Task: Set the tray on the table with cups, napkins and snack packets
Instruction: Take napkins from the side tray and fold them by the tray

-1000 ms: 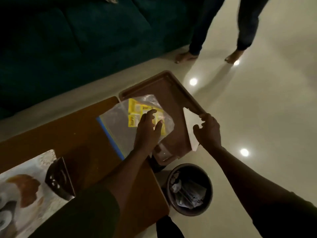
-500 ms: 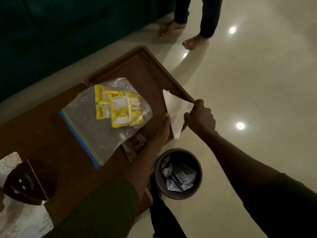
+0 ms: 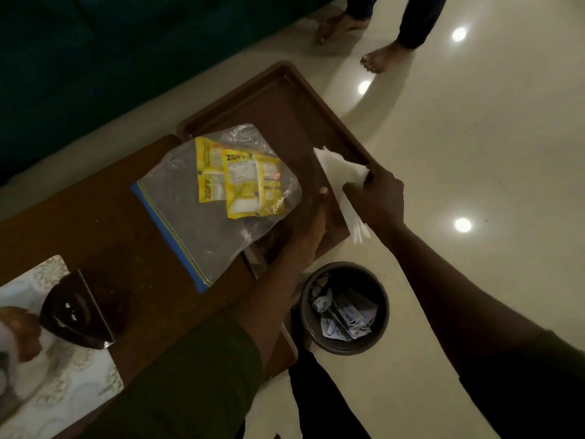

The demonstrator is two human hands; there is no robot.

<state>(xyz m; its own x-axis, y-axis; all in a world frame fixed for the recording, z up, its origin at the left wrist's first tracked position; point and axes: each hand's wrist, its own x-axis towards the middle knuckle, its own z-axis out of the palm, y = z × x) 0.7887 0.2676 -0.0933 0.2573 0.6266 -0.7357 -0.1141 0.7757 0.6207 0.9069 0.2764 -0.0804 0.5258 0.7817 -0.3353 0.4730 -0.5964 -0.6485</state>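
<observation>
A brown tray [image 3: 285,99] lies at the right end of the wooden table [image 3: 95,223], partly overhanging it. A clear zip bag [image 3: 186,223] with yellow snack packets [image 3: 240,182] rests half on the tray. My right hand [image 3: 376,198] grips several folded white napkins [image 3: 335,167] at the tray's right rim. My left hand [image 3: 311,229] lies flat on the tray beside the bag, fingers together, holding nothing. No cups are in view.
A round waste bin [image 3: 345,308] with crumpled paper stands on the floor below the tray. A dark iron [image 3: 76,312] sits on a patterned mat [image 3: 63,384] at the table's left. Another person's bare feet [image 3: 380,58] stand beyond the tray. A dark sofa [image 3: 95,42] lines the far side.
My left hand slid off the zip bag to the tray's near part. My right hand lifted the napkins from the tray edge and holds them over the rim.
</observation>
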